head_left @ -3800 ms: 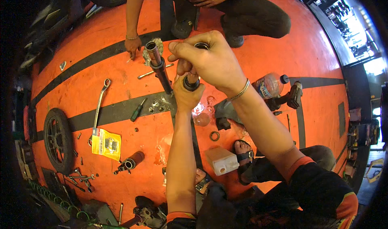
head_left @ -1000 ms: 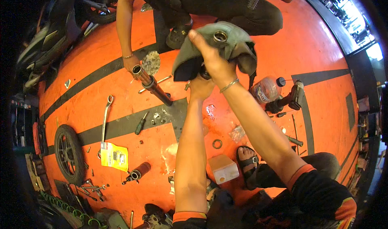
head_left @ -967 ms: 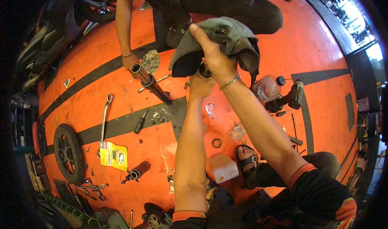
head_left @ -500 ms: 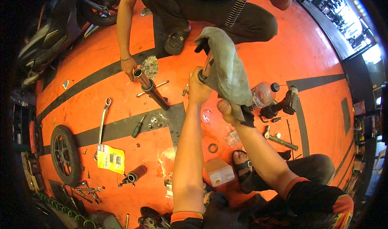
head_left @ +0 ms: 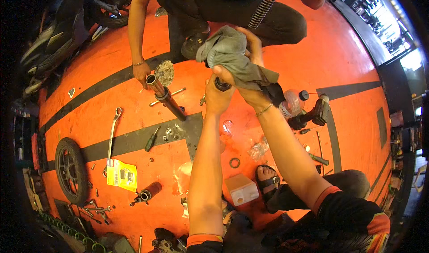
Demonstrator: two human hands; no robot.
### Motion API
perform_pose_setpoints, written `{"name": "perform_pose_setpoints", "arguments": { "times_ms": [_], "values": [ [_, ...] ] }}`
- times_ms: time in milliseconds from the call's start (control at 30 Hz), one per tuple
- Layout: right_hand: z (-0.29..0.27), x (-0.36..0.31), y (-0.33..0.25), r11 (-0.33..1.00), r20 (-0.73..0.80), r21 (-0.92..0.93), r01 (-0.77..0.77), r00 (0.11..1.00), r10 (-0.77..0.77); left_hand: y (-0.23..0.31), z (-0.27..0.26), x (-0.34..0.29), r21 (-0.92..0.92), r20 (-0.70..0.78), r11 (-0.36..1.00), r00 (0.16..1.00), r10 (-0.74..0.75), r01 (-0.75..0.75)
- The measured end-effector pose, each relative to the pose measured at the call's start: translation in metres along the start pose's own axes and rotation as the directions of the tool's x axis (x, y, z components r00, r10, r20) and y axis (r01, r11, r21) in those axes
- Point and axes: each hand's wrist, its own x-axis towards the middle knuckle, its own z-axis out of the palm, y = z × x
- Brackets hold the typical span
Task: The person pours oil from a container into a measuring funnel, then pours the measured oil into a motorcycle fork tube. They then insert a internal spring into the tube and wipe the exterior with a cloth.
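Observation:
My left hand (head_left: pixel 217 97) is wrapped round a dark-ended metal tube (head_left: pixel 221 84), most of which lies hidden. A grey cloth (head_left: pixel 228 50) covers the tube's far part. My right hand (head_left: pixel 250 94) grips the cloth round the tube, its thumb near my left hand and its fingers showing past the far side. Left of my hands, a dark fork leg (head_left: pixel 167 99) stands tilted with its open end up. Beside that end is a co-worker's hand (head_left: pixel 142 72); whether it touches the leg I cannot tell. A coil spring (head_left: pixel 266 7) slants in front of the co-worker.
On the orange floor lie a long wrench (head_left: pixel 114 130), a screwdriver (head_left: pixel 152 140), a yellow packet (head_left: pixel 121 175), a wheel (head_left: pixel 71 171), a ring (head_left: pixel 234 163) and a white container (head_left: pixel 241 190). To the right are a clear bottle (head_left: pixel 292 103) and a power tool (head_left: pixel 313 114). A motorcycle (head_left: pixel 58 43) stands far left.
My right hand has moved up with the cloth and closed round the tube near my left hand. The cloth, which hung down to the right, is now bunched. The tube's end has turned toward me.

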Motion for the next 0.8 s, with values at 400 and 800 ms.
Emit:
{"name": "perform_pose_setpoints", "arguments": {
  "times_ms": [400, 800],
  "values": [
    [0.007, -0.036, 0.069, 0.948, -0.132, -0.318, 0.026, 0.989, -0.072, -0.051, -0.003, 0.004, -0.118, 0.111, 0.986, 0.986, 0.126, -0.113],
    [0.022, -0.003, 0.037, 1.0, -0.151, 0.01, 0.025, 0.988, -0.024, -0.017, -0.004, 0.008, 0.026, 0.066, 0.991, 0.989, 0.131, -0.133]
  ]
}}
